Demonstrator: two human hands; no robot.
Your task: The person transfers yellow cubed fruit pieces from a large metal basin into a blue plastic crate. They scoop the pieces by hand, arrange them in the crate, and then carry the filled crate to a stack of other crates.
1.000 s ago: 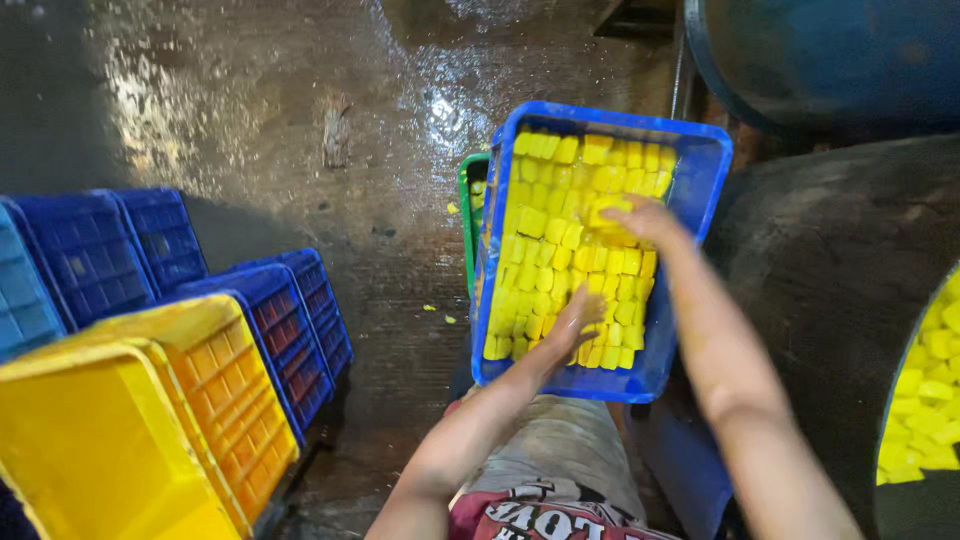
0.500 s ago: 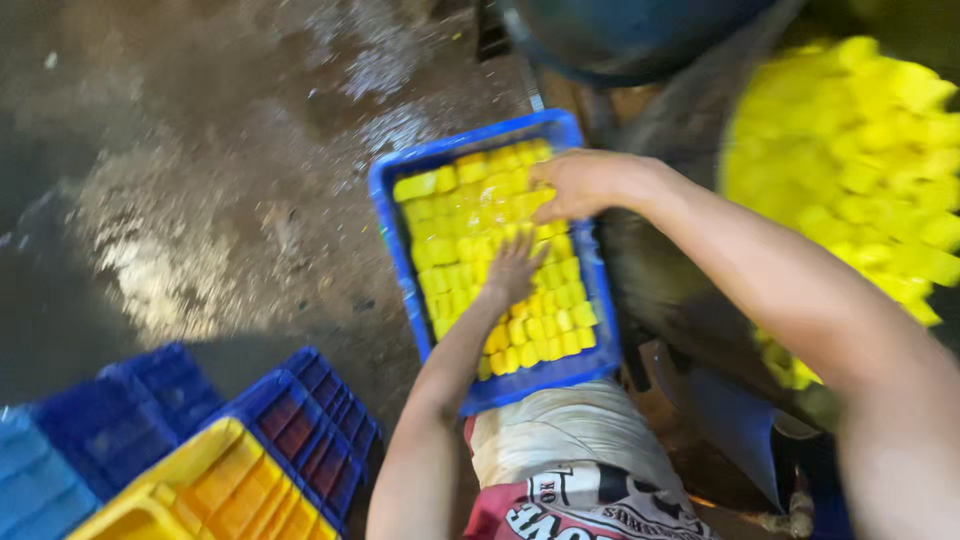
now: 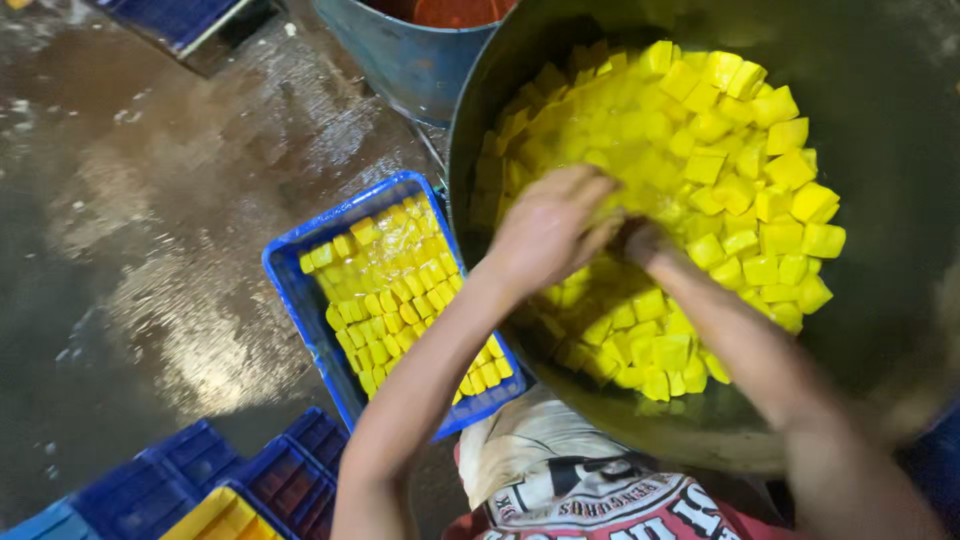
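A big round metal pan at the right holds a heap of yellow cubes. Both my hands are in that heap near its left-middle. My left hand lies on top of the cubes with its fingers curled down into them. Just to its right, my right hand is dug in among the cubes, its fingers blurred and mostly hidden. A blue plastic crate sits on the floor left of the pan, with rows of the same yellow cubes laid flat inside it.
A blue barrel stands behind the crate, touching the pan's rim. Stacked blue crates and a yellow crate lie at the bottom left. The concrete floor is wet and shiny.
Both my hands have left the blue crate and moved right into the pan of yellow cubes. My view has swung right, so the pan fills the right side.
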